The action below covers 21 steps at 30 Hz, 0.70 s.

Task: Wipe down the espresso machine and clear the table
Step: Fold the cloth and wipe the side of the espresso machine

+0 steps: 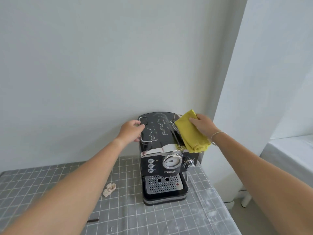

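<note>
Espresso machine [162,160] stands on the grey checked tablecloth [152,217], back against the wall. Its black top has wavy squiggles of pale residue [159,131], unwiped. Right hand [203,126] grips a folded yellow cloth [191,133], which lies over the machine's top right edge on the chrome rail. Left hand [130,131] grasps the rail at the machine's top left, fingers curled round it, steadying the body.

Step in hand, as I judge it: wipe the top. Do it well: keep the left hand bracing, drag the cloth flat from the machine's right edge across to its left in overlapping passes, press into the rail corners, refold to a clean face.

1 crumpled beige scrap [110,189] lies left of the machine's drip tray, 1 dark stick [92,168] further front-left; both left to clear.
</note>
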Each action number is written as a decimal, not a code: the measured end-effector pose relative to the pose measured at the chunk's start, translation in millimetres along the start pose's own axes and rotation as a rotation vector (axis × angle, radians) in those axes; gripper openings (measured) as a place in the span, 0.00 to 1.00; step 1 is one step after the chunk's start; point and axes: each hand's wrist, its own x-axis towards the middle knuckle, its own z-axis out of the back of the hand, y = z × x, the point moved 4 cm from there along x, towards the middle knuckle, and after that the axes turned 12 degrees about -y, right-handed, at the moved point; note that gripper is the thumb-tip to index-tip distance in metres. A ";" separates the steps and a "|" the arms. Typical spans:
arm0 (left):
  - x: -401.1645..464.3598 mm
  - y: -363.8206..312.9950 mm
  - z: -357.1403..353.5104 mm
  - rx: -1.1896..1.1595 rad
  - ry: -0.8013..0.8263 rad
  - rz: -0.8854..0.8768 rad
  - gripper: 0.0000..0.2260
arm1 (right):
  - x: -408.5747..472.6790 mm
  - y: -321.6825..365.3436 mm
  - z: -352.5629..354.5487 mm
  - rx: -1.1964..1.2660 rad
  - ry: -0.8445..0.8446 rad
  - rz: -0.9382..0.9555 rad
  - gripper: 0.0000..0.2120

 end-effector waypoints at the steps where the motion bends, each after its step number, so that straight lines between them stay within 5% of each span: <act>1: 1.7 -1.3 -4.4 -0.012 -0.011 0.021 0.15 | 3.5 -2.0 -1.9 -0.011 0.037 -0.015 0.09; 5: 2.7 -3.8 -16.4 -0.093 -0.070 0.117 0.05 | 14.3 -7.9 -10.3 0.021 0.107 -0.058 0.12; 8: 4.6 -0.9 -19.0 -0.123 -0.089 0.188 0.11 | 16.5 -12.5 -13.1 0.049 0.124 -0.117 0.09; 21: 20.6 5.4 -13.5 -0.213 -0.068 0.371 0.05 | 11.4 -8.1 -11.7 0.215 0.076 -0.428 0.19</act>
